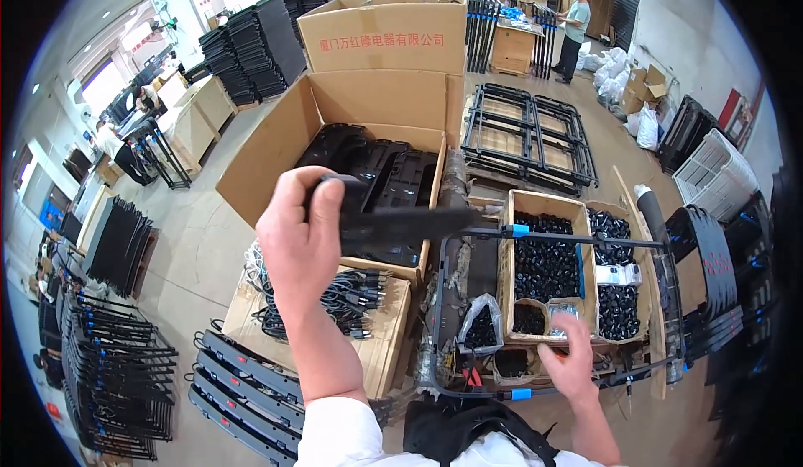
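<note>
My left hand [303, 224] is raised in front of the large carton, its fingers and thumb closed around one end of a long black plastic part [410, 223]. The part extends to the right and is blurred. Lower right, my right hand [573, 362] reaches over the near side of a wooden parts box [507, 287]. Its thumb and fingers are apart beside a small compartment of silvery small parts [562, 310]; the fingertips are partly hidden. A small orange patch shows between thumb and fingers; I cannot tell what it is. A black tubular frame [437, 316] with blue pieces surrounds the box.
An open carton [272, 153] holds glossy black panels [393, 170]. Bundled black cables [335, 304] lie on a cardboard box. Dark curved bars [242, 383] stand in a row at lower left. Black frames [527, 132] lie stacked beyond the parts box. Other people work in the background.
</note>
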The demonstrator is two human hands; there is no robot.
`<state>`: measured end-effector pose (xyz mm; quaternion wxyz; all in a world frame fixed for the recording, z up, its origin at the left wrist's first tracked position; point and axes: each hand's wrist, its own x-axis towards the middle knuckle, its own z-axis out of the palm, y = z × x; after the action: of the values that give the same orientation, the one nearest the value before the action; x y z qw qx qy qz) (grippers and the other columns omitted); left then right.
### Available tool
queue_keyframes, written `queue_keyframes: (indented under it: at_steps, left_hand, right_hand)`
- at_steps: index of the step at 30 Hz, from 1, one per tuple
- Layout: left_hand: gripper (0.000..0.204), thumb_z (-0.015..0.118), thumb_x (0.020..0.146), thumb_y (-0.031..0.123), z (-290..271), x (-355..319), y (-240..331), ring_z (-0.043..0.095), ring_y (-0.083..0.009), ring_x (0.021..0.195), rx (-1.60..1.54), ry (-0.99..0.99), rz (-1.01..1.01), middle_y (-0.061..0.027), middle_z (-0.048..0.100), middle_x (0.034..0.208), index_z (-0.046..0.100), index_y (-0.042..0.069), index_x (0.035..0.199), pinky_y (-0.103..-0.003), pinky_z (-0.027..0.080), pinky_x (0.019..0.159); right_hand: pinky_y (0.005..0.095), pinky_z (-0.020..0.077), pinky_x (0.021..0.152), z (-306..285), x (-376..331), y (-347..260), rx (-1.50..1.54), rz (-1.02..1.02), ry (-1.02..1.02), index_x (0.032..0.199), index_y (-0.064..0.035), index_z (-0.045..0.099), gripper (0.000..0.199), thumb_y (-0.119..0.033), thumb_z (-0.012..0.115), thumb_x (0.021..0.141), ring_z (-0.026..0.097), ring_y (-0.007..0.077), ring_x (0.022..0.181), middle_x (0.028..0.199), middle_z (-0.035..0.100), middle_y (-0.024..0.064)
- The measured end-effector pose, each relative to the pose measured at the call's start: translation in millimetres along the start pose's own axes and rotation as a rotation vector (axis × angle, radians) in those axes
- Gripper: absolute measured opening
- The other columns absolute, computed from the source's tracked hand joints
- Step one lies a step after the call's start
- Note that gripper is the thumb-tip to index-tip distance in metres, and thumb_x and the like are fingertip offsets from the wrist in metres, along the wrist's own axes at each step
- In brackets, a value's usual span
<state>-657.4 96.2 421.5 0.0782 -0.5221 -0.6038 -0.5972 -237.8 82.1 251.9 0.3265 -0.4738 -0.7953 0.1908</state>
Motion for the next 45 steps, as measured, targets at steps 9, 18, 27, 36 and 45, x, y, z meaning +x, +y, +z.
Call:
queue_keyframes:
  at_steps: [9,18,27,36,45]
  left_hand:
    - [0.023,0.071,0.101,0.016,54,-48,-26,0.07,-0.022,0.086,-0.368,-0.43,-0.279,-0.0153,0.074,0.096,0.07,-0.001,0.116,-0.036,0.056,0.081]
    - [0.045,0.051,0.112,0.033,121,-170,-115,0.063,-0.0319,0.131,-0.27,-0.118,-0.664,-0.02,0.068,0.138,0.062,0.001,0.142,-0.039,0.047,0.111]
    - [0.063,0.054,0.109,0.035,124,-363,-121,0.049,-0.0437,0.144,0.07,-0.46,-0.752,-0.0313,0.052,0.154,0.044,-0.007,0.155,-0.046,0.038,0.121]
    - [0.056,0.045,0.113,0.022,113,-407,-102,0.047,-0.0426,0.147,0.031,-0.58,-0.747,-0.0295,0.047,0.159,0.035,-0.003,0.161,-0.044,0.038,0.121]
    - [0.055,0.049,0.112,0.022,117,-400,-104,0.05,-0.0407,0.145,0.04,-0.595,-0.67,-0.0276,0.052,0.156,0.038,-0.002,0.16,-0.042,0.04,0.119]
  right_hand:
    - [0.0412,0.0555,0.09,64,1,-20,0.176,0.184,-0.333,0.126,0.0018,0.064,0.042,-0.018,0.078,0.092,0.072,0.0355,0.093,0.099,0.074,0.0193]
    - [0.0352,0.0536,0.097,180,-21,75,0.899,0.71,-0.097,0.136,0.0074,0.054,0.037,-0.011,0.062,0.105,0.066,0.0198,0.106,0.119,0.07,0.0159]
    - [0.037,0.0539,0.097,250,-19,80,0.902,0.805,-0.115,0.14,0.0044,0.051,0.038,-0.014,0.059,0.108,0.067,0.0211,0.106,0.117,0.07,0.0152]
    - [0.0392,0.0534,0.099,240,-14,70,0.855,0.846,-0.282,0.144,0.0028,0.051,0.042,-0.018,0.061,0.108,0.067,0.0246,0.111,0.122,0.07,0.0174]
    - [0.036,0.0572,0.092,176,-16,138,0.734,0.601,-0.322,0.139,0.0036,0.056,0.052,-0.024,0.073,0.098,0.069,0.0205,0.107,0.119,0.07,0.011]
